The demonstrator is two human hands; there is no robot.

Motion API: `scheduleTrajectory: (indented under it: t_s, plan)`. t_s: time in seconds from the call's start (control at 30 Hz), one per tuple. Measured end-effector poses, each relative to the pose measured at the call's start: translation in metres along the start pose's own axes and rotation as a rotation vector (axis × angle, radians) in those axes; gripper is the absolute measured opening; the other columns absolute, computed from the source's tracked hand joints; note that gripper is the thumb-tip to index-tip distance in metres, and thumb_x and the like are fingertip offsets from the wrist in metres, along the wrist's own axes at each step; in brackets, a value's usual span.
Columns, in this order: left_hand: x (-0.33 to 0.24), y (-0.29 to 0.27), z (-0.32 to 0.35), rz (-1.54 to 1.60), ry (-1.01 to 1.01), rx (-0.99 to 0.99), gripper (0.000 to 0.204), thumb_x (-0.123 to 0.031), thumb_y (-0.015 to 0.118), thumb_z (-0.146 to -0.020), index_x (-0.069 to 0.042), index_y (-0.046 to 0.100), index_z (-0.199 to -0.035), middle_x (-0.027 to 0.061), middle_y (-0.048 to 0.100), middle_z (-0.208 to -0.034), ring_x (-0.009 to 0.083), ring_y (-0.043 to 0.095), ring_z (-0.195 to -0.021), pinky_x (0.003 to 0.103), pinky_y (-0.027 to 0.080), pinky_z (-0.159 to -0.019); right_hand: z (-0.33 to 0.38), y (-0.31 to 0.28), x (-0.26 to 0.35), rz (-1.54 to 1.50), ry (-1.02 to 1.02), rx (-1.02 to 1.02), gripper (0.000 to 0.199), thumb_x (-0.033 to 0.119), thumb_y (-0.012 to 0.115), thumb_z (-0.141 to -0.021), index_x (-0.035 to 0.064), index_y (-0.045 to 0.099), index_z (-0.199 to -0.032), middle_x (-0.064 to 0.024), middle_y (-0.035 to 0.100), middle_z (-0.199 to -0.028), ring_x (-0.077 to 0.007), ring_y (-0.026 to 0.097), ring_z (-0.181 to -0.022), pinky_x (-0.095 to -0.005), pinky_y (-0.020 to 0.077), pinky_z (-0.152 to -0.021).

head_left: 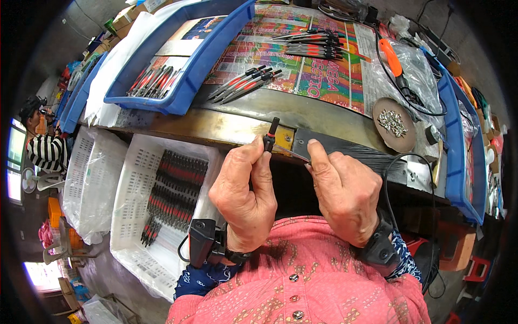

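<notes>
Between the thumb and fingertips of my left hand (245, 194) is a short dark pen part (271, 132) with a bit of red, held upright at the bench edge. My right hand (345, 189) is curled beside it over the black strip (350, 151) along that edge. Its thumb and index finger lie close together, and whatever they hold is hidden. Beyond my hands, several grey, red and black pens (245, 85) lie on the metal bench. Farther back is a pile of similar dark pens (315, 46) on a colourful printed sheet (302, 78).
At left, a white crate (132, 216) holds rows of black-and-red pens (175, 200). A blue tray (181, 102) sits above it, another blue tray (458, 162) at right. A brown dish (380, 116) bears small metal parts, near an orange-handled tool (391, 56). A person in stripes (46, 154) is far left.
</notes>
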State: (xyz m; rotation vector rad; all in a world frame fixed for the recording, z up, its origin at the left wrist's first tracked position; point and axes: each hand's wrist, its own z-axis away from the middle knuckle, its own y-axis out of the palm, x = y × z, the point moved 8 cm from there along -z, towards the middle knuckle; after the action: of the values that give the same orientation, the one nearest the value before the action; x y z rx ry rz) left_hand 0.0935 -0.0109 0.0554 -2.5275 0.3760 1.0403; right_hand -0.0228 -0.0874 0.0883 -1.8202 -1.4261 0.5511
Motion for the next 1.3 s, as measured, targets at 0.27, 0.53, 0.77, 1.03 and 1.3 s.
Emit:
scheduleTrajectory:
  t_s: [0.27, 0.53, 0.77, 1.03, 1.3]
  plan:
    - [-0.005, 0.005, -0.001, -0.003, 0.053, 0.004, 0.013, 0.001, 0.056, -0.090, 0.003, 0.061, -0.102, 0.0033, 0.061, -0.083, 0.0056, 0.054, -0.066, 0.018, 0.044, -0.057, -0.002, -0.004, -0.010, -0.164, 0.166, 0.068, 0.036, -0.003, 0.065, -0.070, -0.0005, 0.060, -0.105, -0.0115, 0.051, -0.075, -0.0277, 0.054, -0.065, -0.0359, 0.0441, -0.059]
    - [-0.004, 0.005, 0.003, 0.049, -0.013, 0.029, 0.015, 0.001, 0.055, -0.091, 0.004, 0.060, -0.105, 0.0062, 0.061, -0.085, 0.0054, 0.052, -0.063, 0.018, 0.044, -0.054, -0.001, -0.012, -0.014, -0.222, 0.144, 0.139, 0.035, 0.000, 0.068, -0.071, 0.0016, 0.059, -0.105, -0.0121, 0.052, -0.076, -0.0285, 0.054, -0.062, -0.0369, 0.0439, -0.056]
    - [-0.002, 0.004, 0.003, 0.052, -0.022, 0.032, 0.015, 0.000, 0.054, -0.091, 0.004, 0.060, -0.105, 0.0058, 0.061, -0.086, 0.0055, 0.053, -0.064, 0.018, 0.044, -0.055, -0.001, -0.014, -0.012, -0.121, 0.067, 0.077, 0.039, 0.004, 0.070, -0.071, 0.0041, 0.060, -0.108, -0.0096, 0.050, -0.067, -0.0251, 0.052, -0.056, -0.0351, 0.0419, -0.051]
    - [-0.001, 0.001, 0.005, 0.076, -0.035, 0.035, 0.015, 0.001, 0.055, -0.091, 0.003, 0.060, -0.105, 0.0055, 0.061, -0.085, 0.0054, 0.053, -0.064, 0.018, 0.044, -0.054, 0.000, -0.011, -0.017, -0.338, 0.205, 0.173, 0.034, 0.000, 0.067, -0.072, -0.0001, 0.058, -0.104, -0.0138, 0.052, -0.078, -0.0299, 0.053, -0.066, -0.0365, 0.0438, -0.059]
    - [0.006, -0.002, 0.006, 0.131, -0.136, -0.012, 0.018, 0.004, 0.063, -0.082, 0.005, 0.063, -0.100, 0.0148, 0.064, -0.085, 0.0221, 0.064, -0.075, 0.028, 0.050, -0.071, 0.000, -0.015, -0.010, -0.231, 0.029, -0.014, 0.031, -0.005, 0.068, -0.068, -0.0020, 0.059, -0.098, -0.0143, 0.056, -0.083, -0.0291, 0.057, -0.072, -0.0357, 0.0474, -0.062]
